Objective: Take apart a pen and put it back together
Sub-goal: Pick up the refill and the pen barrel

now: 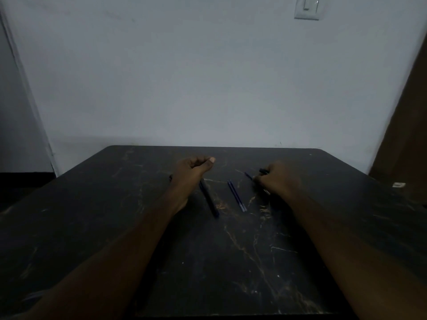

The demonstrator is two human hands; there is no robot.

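Observation:
On the dark marbled table lie several pen parts. A dark pen barrel slants just right of my left wrist. Two thin blue refills lie side by side in the middle. My left hand hovers with fingers curled in and thumb out; nothing shows in it. My right hand is curled down on the table over dark pen pieces; a blue tip pokes out to its left and a black end above its knuckles. The dim light hides what its fingers grip.
A white wall stands right behind the table's far edge, with a light switch high on the right. A small white object lies near the table's right edge. A brown door or panel rises at the far right.

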